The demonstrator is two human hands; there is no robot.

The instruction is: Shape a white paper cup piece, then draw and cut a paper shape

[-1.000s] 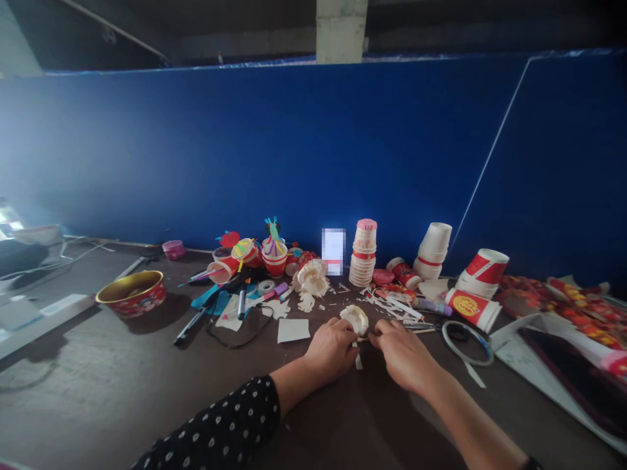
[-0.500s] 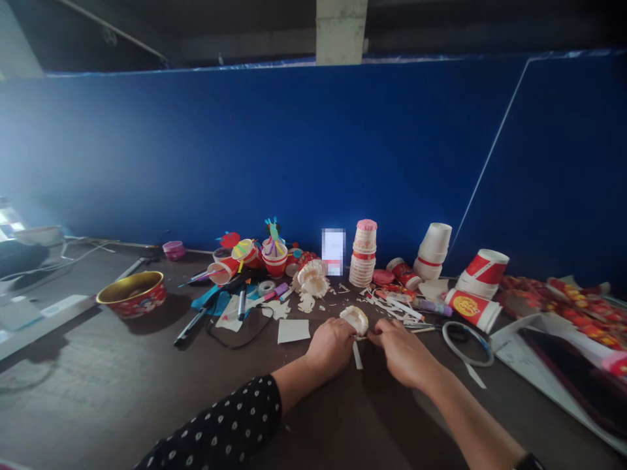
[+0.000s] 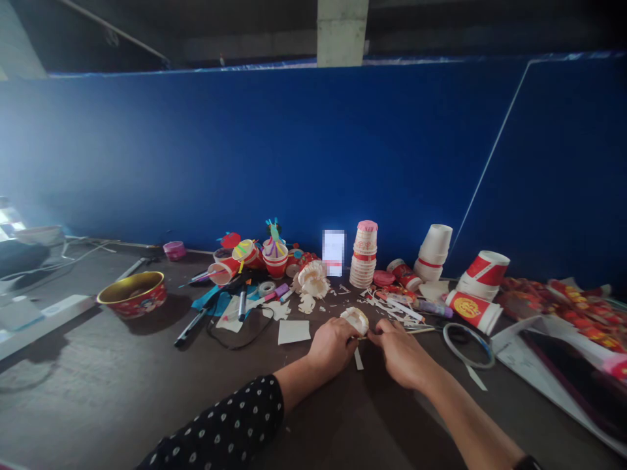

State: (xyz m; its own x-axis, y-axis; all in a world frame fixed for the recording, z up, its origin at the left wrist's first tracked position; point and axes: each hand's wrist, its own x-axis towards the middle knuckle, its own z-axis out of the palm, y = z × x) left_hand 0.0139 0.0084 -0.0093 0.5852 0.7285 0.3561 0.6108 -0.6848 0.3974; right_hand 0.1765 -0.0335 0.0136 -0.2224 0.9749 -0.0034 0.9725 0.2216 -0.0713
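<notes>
Head view: left hand [image 3: 332, 346] at curved, ruffled white piece [image 3: 356, 318].

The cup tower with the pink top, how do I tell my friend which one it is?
Look at the big blue wall, then find the glowing screen in front of it. The cup tower stands just right of that screen. Its ruffled pink top sets it apart from the plain white-topped stack further right.

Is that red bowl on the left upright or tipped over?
Upright: the bowl sits on the table with its rim on top and its gold inside showing.
</notes>
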